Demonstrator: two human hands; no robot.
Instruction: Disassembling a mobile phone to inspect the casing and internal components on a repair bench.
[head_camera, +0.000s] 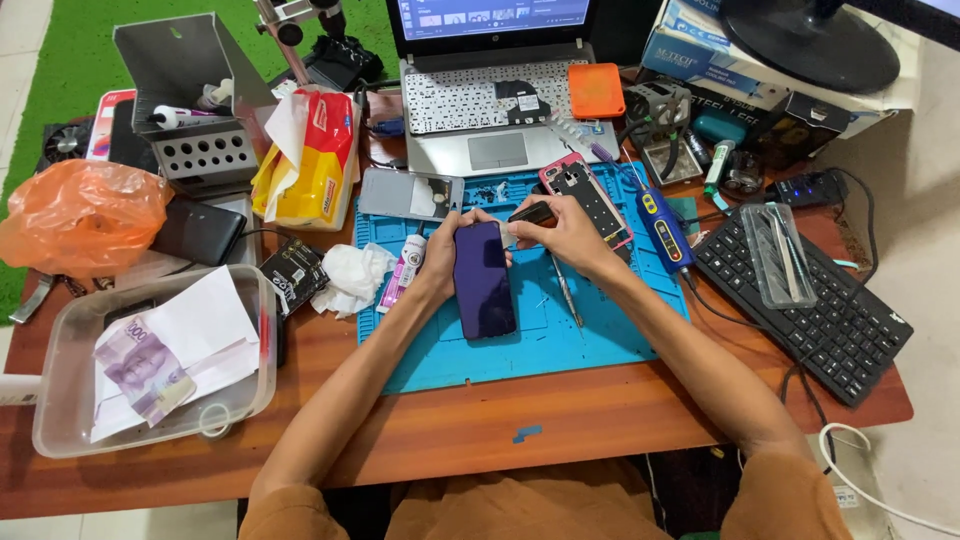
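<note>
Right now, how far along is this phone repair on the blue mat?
Done, it seems: an opened phone lies bare on the blue mat, a grey back cover beside it. In hand: the left hand steadies a dark phone, and the right hand works at its top edge. Left, probably: the opened phone is unclosed; a screwdriver lies ready.

A wooden table (600, 410) carries a blue mat (600, 330), keyboard (810, 300) and laptop (500, 110).

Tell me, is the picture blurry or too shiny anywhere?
In the head view the light is bright and even; the dark phone between the left hand and right hand looks sharp, with only a faint sheen; shadows on the blue mat are soft; the desk edges bend slightly near the corners.
</note>
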